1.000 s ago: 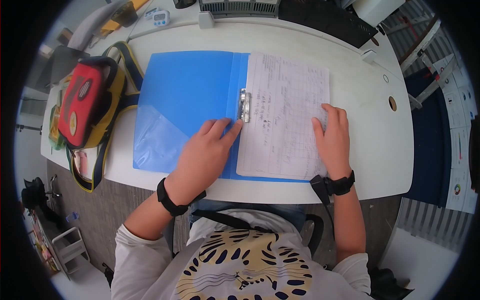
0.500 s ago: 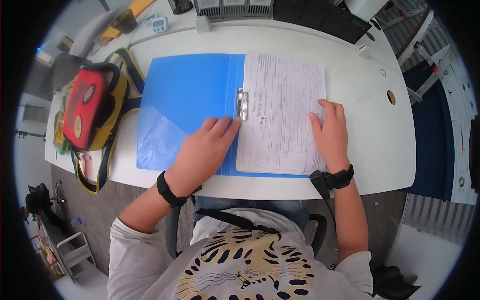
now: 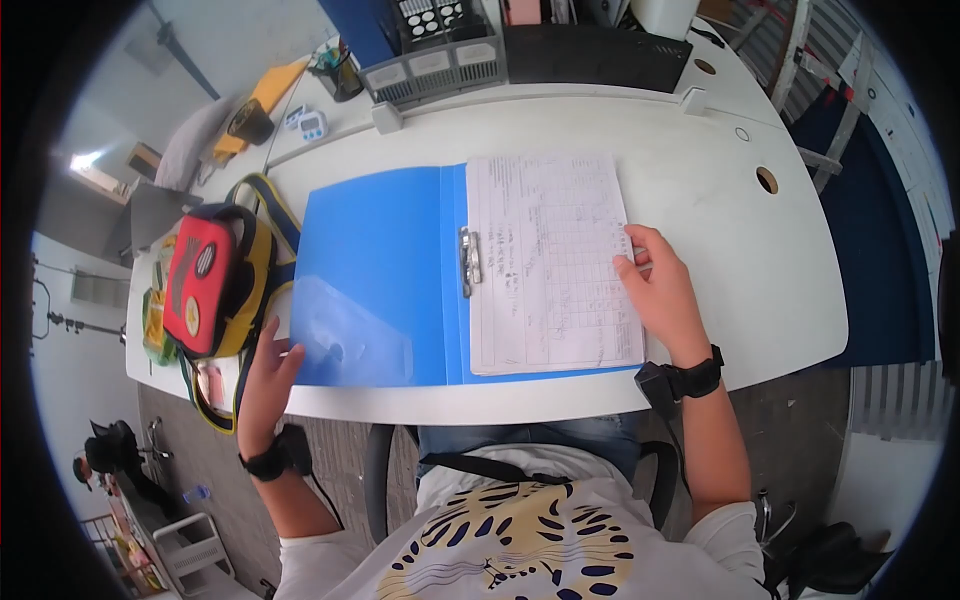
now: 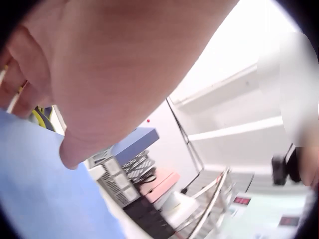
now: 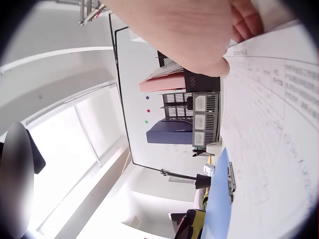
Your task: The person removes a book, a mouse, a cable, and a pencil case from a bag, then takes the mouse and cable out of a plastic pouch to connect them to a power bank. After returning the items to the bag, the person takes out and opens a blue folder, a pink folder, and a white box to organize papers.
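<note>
A blue folder (image 3: 375, 230) lies spread on the white table, a metal clip (image 3: 469, 262) near its spine. Printed sheets with handwriting (image 3: 550, 270) cover its right side. My left hand (image 3: 268, 385) is at the folder's left edge, thumb over the cover and fingers beside it, loosely bent. In the left wrist view the thumb (image 4: 72, 154) hangs by the blue cover (image 4: 45, 184); contact is unclear. My right hand (image 3: 665, 300) rests at the sheets' right edge, fingers bent. The right wrist view shows its thumb (image 5: 217, 67) against the paper (image 5: 264, 129).
A red and yellow bag (image 3: 205, 280) with dark straps stands left of the folder. Behind are a small timer (image 3: 313, 125), a pen holder (image 3: 338, 75), a grey basket (image 3: 440, 70) and a black box (image 3: 590, 58). The table's front edge (image 3: 450, 410) runs below the folder.
My left hand has left the clip and moved left to the folder's outer edge. My right hand stays by the sheets' edge. The head view has tilted up, showing more behind the table.
</note>
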The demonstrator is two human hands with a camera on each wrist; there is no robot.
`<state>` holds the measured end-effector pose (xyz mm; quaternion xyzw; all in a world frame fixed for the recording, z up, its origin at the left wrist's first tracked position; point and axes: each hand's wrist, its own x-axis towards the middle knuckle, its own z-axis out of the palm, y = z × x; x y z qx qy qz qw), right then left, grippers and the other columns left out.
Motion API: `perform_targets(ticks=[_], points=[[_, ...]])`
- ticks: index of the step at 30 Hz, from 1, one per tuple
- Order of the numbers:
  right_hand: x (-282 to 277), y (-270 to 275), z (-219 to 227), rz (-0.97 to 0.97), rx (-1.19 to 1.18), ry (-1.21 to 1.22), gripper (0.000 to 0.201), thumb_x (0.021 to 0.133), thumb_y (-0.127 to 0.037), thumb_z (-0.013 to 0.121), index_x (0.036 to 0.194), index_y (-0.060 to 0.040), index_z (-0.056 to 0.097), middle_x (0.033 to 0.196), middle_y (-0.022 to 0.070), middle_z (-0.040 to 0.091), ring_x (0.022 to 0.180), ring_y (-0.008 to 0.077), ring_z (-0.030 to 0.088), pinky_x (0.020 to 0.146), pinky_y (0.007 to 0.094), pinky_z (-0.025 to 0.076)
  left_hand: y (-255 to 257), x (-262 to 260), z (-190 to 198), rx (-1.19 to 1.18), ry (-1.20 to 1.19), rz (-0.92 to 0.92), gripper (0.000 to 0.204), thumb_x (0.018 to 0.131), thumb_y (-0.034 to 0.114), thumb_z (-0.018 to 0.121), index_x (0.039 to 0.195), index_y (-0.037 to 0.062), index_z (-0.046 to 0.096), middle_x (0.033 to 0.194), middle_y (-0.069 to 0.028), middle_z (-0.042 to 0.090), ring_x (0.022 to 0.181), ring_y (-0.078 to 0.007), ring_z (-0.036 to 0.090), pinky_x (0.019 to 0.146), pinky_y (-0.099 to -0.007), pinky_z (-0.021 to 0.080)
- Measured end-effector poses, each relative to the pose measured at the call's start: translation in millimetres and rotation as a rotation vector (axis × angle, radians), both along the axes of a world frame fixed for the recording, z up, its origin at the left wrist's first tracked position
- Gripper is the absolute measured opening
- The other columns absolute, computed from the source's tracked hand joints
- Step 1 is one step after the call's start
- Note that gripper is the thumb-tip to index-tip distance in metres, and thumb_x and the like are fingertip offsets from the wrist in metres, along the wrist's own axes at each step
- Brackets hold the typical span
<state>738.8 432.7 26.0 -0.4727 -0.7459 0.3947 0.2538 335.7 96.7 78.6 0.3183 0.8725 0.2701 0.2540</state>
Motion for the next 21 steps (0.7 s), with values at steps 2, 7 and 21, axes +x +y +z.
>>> perform_targets(ticks=[2, 7, 21], points=[[3.0, 1.4, 3.6, -0.006, -0.050, 0.015, 0.042, 0.101, -0.014, 0.068, 0.138, 0.0029, 0.058, 0.119, 0.0184, 0.068, 0.097, 0.0246, 0.070, 0.084, 0.0365, 0.059, 2.1, 21.9, 19.0, 0.663, -0.339, -0.055, 0.069, 0.108, 0.030, 0.062, 0.162, -0.0030, 0.035, 0.148, -0.0176, 0.059, 0.129, -0.0257, 0.062, 0.109, -0.0378, 0.049], [9.8, 18.6, -13.5, 0.011, -0.143, 0.213, 0.039, 0.110, -0.025, 0.059, 0.136, 0.0040, 0.060, 0.112, 0.0167, 0.073, 0.098, 0.0239, 0.071, 0.089, 0.0346, 0.058, 87.0, 105.1, 23.0, 0.624, -0.525, -0.449, 0.075, 0.106, 0.035, 0.063, 0.162, -0.0051, 0.033, 0.159, -0.0236, 0.048, 0.142, -0.0328, 0.052, 0.118, -0.0460, 0.042], [20.4, 0.7, 14.4, 0.164, -0.462, 0.346, 0.071, 0.101, -0.030, 0.076, 0.152, 0.0056, 0.043, 0.128, 0.0164, 0.065, 0.107, 0.0193, 0.066, 0.094, 0.0330, 0.055, 189.0, 121.7, -26.3, 0.600, -0.835, -0.123, 0.056, 0.097, 0.012, 0.075, 0.145, -0.0037, 0.051, 0.129, -0.0126, 0.069, 0.112, -0.0195, 0.069, 0.099, -0.0361, 0.058]])
